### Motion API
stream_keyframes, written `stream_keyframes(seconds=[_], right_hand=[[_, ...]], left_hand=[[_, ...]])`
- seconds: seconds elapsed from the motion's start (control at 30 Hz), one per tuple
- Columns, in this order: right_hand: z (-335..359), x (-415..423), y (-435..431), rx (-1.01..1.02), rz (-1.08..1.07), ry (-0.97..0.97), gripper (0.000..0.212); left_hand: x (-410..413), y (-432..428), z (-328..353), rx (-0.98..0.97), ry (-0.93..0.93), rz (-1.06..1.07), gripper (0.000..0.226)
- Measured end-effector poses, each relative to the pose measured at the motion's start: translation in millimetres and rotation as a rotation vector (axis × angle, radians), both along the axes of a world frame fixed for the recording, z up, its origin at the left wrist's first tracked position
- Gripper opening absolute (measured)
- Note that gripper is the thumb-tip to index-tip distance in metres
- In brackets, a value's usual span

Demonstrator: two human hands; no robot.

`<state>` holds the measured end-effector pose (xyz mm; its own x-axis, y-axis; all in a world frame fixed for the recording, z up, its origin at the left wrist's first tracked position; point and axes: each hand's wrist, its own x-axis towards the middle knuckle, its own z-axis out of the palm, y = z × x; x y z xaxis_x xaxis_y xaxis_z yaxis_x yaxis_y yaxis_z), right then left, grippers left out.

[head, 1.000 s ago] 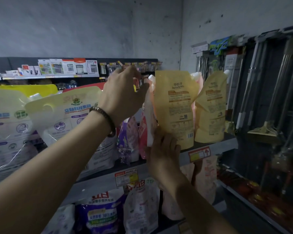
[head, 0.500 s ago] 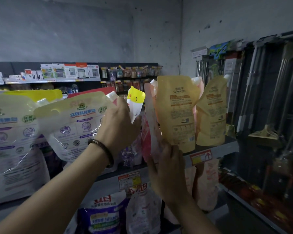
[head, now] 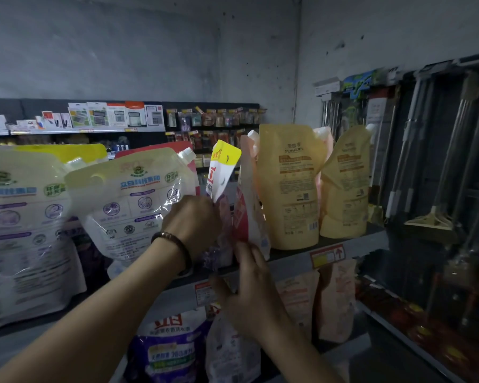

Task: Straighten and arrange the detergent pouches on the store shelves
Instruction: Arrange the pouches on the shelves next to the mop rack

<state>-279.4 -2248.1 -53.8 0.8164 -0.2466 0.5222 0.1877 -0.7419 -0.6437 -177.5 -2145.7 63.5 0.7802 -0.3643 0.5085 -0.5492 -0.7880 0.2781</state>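
Observation:
On the upper shelf (head: 293,257) a thin white and purple pouch with a yellow top (head: 222,172) stands edge-on. My left hand (head: 194,222) grips its middle. A pink and red pouch (head: 248,205) stands right beside it, and my right hand (head: 249,288) touches that pouch's lower edge with its fingertips. To the right stand two yellow pouches (head: 288,186) (head: 346,186). To the left lean large pale spouted pouches (head: 133,197) (head: 20,225).
A lower shelf holds a purple bag (head: 169,349), a white pouch (head: 230,352) and peach pouches (head: 335,297). Mops and squeegees (head: 432,172) hang on the rack at the right. Calculators (head: 116,114) and small packets sit on a far shelf.
My left hand came down from the pouch tops to the middle of the yellow-topped pouch, which now shows. My right hand slid down from the yellow pouch to the pink pouch's base.

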Motion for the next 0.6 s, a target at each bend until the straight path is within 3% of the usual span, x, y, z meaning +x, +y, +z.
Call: stream_keyframes(seconds=[0.07, 0.17, 0.3, 0.6], right_hand=[[0, 2, -1, -0.001, 0.024, 0.023, 0.058], [-1, 3, -2, 0.011, 0.073, 0.023, 0.081], [-4, 2, -4, 0.042, 0.112, -0.046, 0.087], [4, -15, 8, 0.207, 0.177, -0.166, 0.052]], left_hand=[[4, 3, 2, -0.069, -0.007, -0.039, 0.039], [3, 5, 7, -0.192, -0.014, -0.080, 0.045], [0, 9, 8, -0.309, -0.054, -0.126, 0.049], [-20, 28, 4, -0.499, -0.229, -0.198, 0.047]])
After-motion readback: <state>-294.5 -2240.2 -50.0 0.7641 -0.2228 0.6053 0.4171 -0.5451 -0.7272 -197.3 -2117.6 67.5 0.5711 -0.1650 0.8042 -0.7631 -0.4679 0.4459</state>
